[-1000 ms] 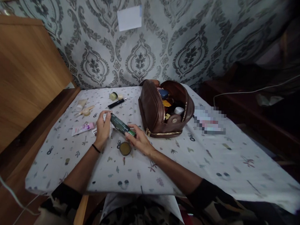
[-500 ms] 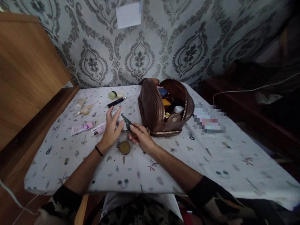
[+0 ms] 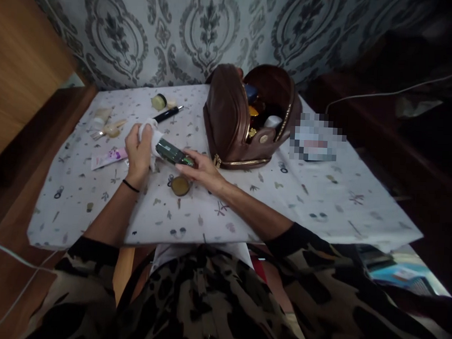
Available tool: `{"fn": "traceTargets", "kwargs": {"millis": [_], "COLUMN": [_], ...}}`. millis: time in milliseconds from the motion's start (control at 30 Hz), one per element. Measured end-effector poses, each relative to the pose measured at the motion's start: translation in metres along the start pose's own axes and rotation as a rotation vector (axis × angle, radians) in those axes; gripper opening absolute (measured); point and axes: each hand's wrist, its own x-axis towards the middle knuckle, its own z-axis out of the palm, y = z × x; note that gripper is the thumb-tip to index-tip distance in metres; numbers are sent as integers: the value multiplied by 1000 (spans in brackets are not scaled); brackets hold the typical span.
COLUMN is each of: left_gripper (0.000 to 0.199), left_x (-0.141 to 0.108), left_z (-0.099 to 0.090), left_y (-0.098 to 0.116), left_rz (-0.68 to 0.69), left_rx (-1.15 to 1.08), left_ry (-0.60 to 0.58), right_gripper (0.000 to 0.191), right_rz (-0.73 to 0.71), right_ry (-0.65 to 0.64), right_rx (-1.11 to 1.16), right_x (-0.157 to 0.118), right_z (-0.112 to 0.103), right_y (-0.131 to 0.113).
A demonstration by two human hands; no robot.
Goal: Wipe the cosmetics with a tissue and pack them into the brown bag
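My left hand (image 3: 139, 148) is closed on a white cloth or wipe (image 3: 149, 134), which wraps one end of a dark green bottle (image 3: 170, 151). The other end of the bottle is gripped in my right hand (image 3: 201, 168), between thumb and fingers. The bottle lies tilted over the table, its lower end toward the right hand. Just below it, a round olive-brown compact or lid (image 3: 180, 186) rests on the table. To the right stands an unzipped brown leather cosmetic bag (image 3: 228, 119) with several items inside, among them a white-capped jar (image 3: 273, 122).
On the patterned white tablecloth (image 3: 223, 224) at left lie a pink tube (image 3: 108, 158), brushes (image 3: 110, 130), a pale tube (image 3: 102, 117), a black pen-like item (image 3: 168, 114) and a small greenish jar (image 3: 159, 102). A blurred-out flat item (image 3: 317, 141) sits right of the bag.
My view has tilted down. The cloth now wraps one end of the green bottle, and more of the bottle shows between my hands.
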Motion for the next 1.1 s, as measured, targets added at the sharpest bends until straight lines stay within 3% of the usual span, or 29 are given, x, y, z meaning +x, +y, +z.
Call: {"fn": "traceTargets", "kwargs": {"millis": [67,167,367,633,767,900,1100], "left_gripper": [42,44,41,74,64,41,45], "left_x": [2,2,-4,-11,-8,-2,4], "left_z": [1,1,3,6,4,3,3], "left_y": [-5,-10,-4,4,-2,-5,-10], "left_rz": [15,47,64,226,234,132,95], "left_rx": [-9,-3,26,118,171,92,-33], "left_ry": [25,2,-168,-327,-232,-110,-20], "right_gripper": [58,49,40,45,48,47,59], "right_rz": [-34,-77,-64,-18,9,-4,-67], "right_ry": [19,47,75,18,-12,-21,30], "right_rx": [-61,-157,-222,-82,-61,-121,-160], "right_x": [0,1,1,1,1,0,-1], "right_z": [-1,-3,-5,-4,-4,-3,-1], "right_y": [2,6,7,3,3,5,9]}}
